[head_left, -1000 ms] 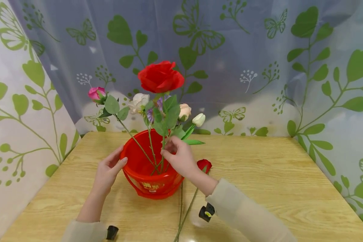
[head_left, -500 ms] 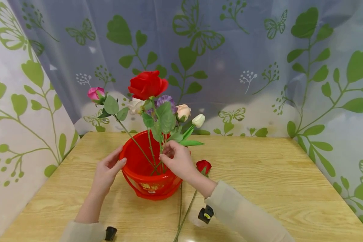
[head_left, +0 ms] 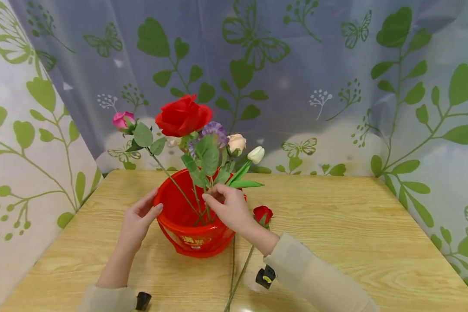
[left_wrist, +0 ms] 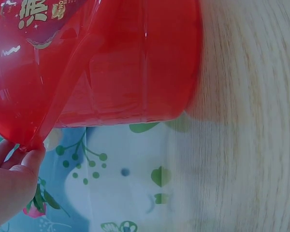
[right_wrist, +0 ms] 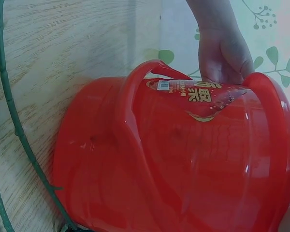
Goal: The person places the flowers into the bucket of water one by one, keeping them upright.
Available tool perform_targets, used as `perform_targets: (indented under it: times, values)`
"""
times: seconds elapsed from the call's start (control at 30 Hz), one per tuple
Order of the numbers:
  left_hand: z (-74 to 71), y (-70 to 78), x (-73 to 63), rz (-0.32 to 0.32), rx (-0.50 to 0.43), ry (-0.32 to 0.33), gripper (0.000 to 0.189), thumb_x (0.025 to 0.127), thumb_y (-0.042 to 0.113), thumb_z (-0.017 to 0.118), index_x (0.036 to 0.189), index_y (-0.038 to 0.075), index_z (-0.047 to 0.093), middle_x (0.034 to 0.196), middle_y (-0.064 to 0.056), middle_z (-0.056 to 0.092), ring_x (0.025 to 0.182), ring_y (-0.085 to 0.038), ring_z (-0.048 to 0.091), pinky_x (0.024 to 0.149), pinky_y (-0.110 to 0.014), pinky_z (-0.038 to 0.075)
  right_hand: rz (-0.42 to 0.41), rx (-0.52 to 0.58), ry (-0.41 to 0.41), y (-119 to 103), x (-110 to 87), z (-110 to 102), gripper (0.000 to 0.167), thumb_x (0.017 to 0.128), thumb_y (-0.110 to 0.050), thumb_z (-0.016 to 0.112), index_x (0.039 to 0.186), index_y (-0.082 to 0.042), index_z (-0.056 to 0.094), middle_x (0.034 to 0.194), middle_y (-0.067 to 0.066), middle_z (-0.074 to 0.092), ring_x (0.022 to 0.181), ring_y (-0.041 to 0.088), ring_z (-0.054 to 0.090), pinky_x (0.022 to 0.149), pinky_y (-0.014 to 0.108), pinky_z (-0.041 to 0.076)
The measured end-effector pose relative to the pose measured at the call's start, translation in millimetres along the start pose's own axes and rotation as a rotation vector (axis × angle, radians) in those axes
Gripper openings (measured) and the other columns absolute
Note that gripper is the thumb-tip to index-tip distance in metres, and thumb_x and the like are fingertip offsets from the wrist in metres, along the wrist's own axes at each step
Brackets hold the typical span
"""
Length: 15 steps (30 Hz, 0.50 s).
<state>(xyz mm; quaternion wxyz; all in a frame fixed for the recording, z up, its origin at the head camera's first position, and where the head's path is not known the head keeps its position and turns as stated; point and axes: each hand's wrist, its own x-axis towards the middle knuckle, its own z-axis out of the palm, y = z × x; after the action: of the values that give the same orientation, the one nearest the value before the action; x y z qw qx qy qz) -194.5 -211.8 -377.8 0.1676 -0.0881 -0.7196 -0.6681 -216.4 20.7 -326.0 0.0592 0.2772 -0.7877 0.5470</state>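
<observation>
On the table stands a red plastic bucket (head_left: 206,248) with gold lettering. My left hand (head_left: 138,221) grips its left rim between thumb and fingers; the left wrist view shows that hand (left_wrist: 14,176) at the rim and handle joint. Over the bucket's right side, my right hand (head_left: 231,209) pinches the green stem of a large red rose (head_left: 183,116), whose stem reaches down inside. Around it in the bucket lean a pink rose (head_left: 123,120), a purple flower (head_left: 215,132), a peach rose (head_left: 236,144) and a white tulip (head_left: 256,154). A pale bloom is mostly hidden behind the red rose.
A smaller red rose (head_left: 263,215) lies on the wooden table (head_left: 347,242) to the right of the bucket. Two long stems (head_left: 234,277) run toward the front edge. Behind stands a patterned curtain (head_left: 296,99). The bucket's handle (right_wrist: 130,121) hangs down its side.
The large red rose has moved left and lower, now covering most of the pale bloom and uncovering the purple flower. My right hand has shifted slightly left. My left hand stays on the rim.
</observation>
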Motion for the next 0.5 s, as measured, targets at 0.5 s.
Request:
perform_targets:
  times: [0.5]
  values:
    - [-0.3, 1.6, -0.5, -0.024, 0.041, -0.015, 0.048, 0.087, 0.006, 0.055, 0.129, -0.008, 0.038, 0.131, -0.025, 0.037, 0.107, 0.000, 0.046, 0.084, -0.013, 0.041, -0.008, -0.021, -0.001, 2.9, 0.2, 0.5, 0.010, 0.085, -0.015, 0.060, 0.080, -0.008, 0.064, 0.063, -0.002, 0.055, 0.054, 0.011, 0.047, 0.049, 0.023, 0.042]
